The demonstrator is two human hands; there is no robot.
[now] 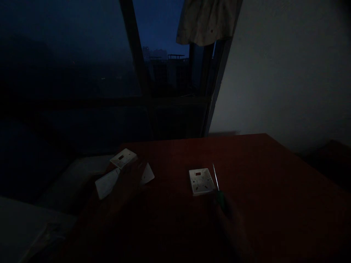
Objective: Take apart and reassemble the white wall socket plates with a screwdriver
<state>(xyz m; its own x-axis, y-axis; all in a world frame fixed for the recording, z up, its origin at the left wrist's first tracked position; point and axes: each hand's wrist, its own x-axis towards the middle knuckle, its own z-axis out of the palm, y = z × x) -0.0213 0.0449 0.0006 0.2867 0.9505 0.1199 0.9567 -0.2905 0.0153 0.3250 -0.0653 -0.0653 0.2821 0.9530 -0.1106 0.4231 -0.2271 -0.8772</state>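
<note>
A right hand [230, 216] grips a green-handled screwdriver [220, 196] at the near right of an open white box [202, 181] on a red-brown table [170, 157]. Well left of the box, the left hand [128, 182] is over white plates [106, 184]; gloom hides whether it holds one. The step appears to be choosing a piece, tool ready; the next move would call for a sure grip on a thin edge. Beyond the box: a dark window [82, 58].

Green marks the screwdriver's handle [221, 200], white the box [202, 180], reddish brown the surface [268, 175]; dark spots dot a beige curtain [207, 22].
</note>
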